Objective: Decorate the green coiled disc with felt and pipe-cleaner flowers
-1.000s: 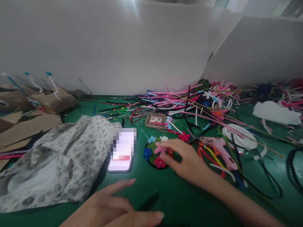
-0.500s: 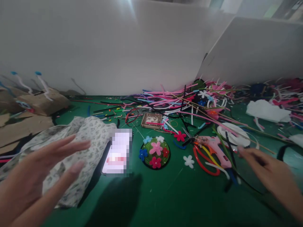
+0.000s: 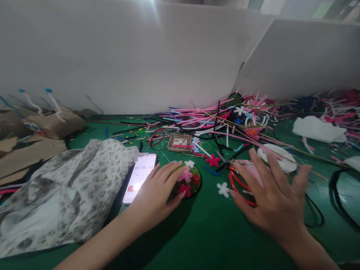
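My left hand [image 3: 157, 191] is at the left side of a green dome [image 3: 194, 189] with felt flowers in pink, red and white on it. Its fingers stretch over the dome's left part and the thumb lies along the front; the hand hides some flowers. I cannot tell how firmly it touches. My right hand [image 3: 272, 198] is spread open over the pink glue gun [image 3: 254, 172] and the red-handled scissors [image 3: 234, 182], covering much of both. Just left of its thumb lies a white felt flower [image 3: 223, 189].
A phone [image 3: 139, 176] showing a timer stands left of the dome, beside a patterned cloth [image 3: 73, 187]. Behind are a small cardboard box [image 3: 180, 143], a red flower [image 3: 213, 160] and a heap of pipe cleaners [image 3: 197, 116]. A white disc [image 3: 284, 159] lies at right; cardboard pieces [image 3: 30, 157] lie far left.
My left hand has moved right, from above the cloth to the dome. My right hand has moved left over the glue gun and scissors, and its fingers have spread from a pinch.
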Action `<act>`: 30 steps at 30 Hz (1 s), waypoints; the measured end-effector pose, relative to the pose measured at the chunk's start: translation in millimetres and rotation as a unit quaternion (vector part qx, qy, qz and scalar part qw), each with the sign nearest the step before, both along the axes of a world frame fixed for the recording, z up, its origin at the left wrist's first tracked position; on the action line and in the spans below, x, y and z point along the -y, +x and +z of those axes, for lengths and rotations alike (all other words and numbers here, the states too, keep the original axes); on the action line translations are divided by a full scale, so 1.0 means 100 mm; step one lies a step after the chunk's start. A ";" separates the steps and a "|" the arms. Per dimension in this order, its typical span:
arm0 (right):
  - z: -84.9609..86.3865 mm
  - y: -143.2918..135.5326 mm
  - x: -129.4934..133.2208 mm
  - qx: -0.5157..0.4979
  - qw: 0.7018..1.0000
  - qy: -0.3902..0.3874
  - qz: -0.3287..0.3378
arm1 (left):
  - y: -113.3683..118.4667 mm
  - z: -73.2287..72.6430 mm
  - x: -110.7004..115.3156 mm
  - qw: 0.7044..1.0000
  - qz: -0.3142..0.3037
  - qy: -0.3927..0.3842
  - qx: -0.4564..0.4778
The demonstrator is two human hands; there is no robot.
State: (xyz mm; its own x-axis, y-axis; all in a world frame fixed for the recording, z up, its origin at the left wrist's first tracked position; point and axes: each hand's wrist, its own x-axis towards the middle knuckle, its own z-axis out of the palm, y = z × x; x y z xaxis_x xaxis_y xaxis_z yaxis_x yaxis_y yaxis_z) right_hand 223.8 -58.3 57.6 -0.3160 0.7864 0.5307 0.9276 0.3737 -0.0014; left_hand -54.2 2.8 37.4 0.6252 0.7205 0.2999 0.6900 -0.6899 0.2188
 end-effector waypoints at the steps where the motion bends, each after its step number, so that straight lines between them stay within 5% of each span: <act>1: -0.02 -0.10 -0.01 0.005 1.000 0.004 0.025 | 0.07 -0.05 -0.04 1.000 0.002 -0.014 0.000; 5: -0.19 -0.41 0.00 0.053 0.994 -0.017 0.090 | 0.29 -0.20 -0.13 0.999 0.014 -0.050 -0.006; 12: -0.53 -0.56 -0.09 0.121 0.991 -0.056 -0.008 | 0.34 -0.26 -0.12 0.998 0.027 -0.062 0.019; 15: -0.48 -0.50 -0.12 0.081 0.995 -0.051 0.008 | 0.33 -0.27 -0.10 0.997 0.030 -0.072 0.024; 20: -0.16 -0.27 -0.06 -0.191 0.981 0.032 0.007 | 0.30 -0.27 -0.11 0.995 0.026 -0.087 0.030; 22: -0.08 -0.24 0.01 -0.201 0.976 0.077 0.015 | 0.30 -0.24 -0.09 0.995 0.018 -0.087 0.040; 27: -0.31 -0.58 0.33 -0.044 0.963 0.016 0.264 | 0.39 -0.01 0.16 0.974 -0.194 -0.109 0.039; 30: -0.55 -0.83 0.50 -0.031 0.950 0.015 0.310 | 0.44 0.12 0.35 0.944 -0.311 -0.100 0.038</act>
